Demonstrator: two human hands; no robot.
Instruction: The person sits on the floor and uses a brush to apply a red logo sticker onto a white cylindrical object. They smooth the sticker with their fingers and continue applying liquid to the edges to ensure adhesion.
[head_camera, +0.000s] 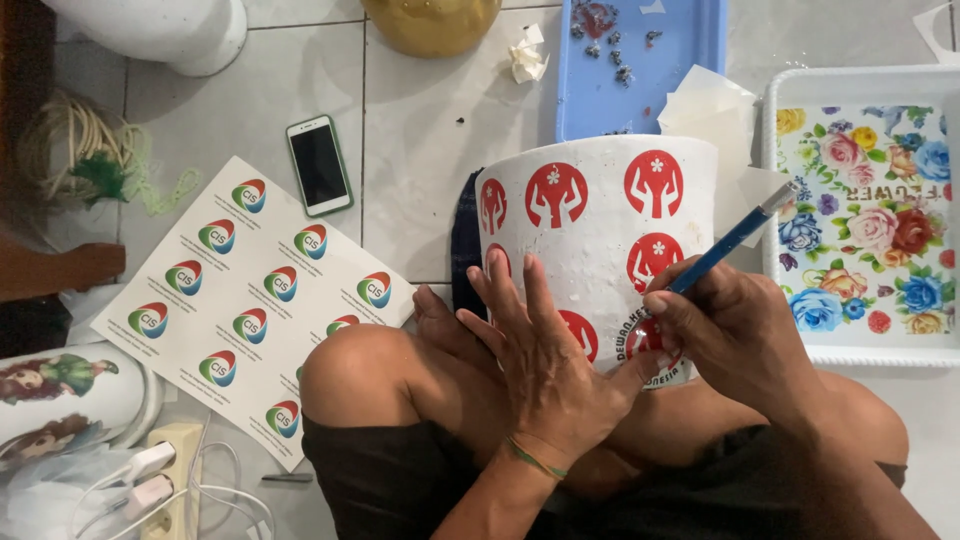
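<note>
I am trimming a red decal on the white vessel (600, 215) resting across my lap. My left hand (535, 365) lies flat, fingers spread, steadying it; my right hand (735, 345) grips the blue knife (725, 245). The next cut likely needs a steady surface.

Your left hand (545, 365) covers the lower part of the white sticker sheet (600, 215), so the red emblems under it show only in part. Your right hand (735, 345) hides the tip of the blue tool (735, 238); where it meets the sheet can't be told. The sheet's bottom edge is lost behind both hands. Top edge cuts off the white vessel (165, 30), the yellow pot (432, 22) and the blue tray (690, 40). Small bits in that tray: too small to tell. The floral tray (860, 82) runs off right. At the left edge, a hand (95, 262) belongs to someone out of view.
</note>
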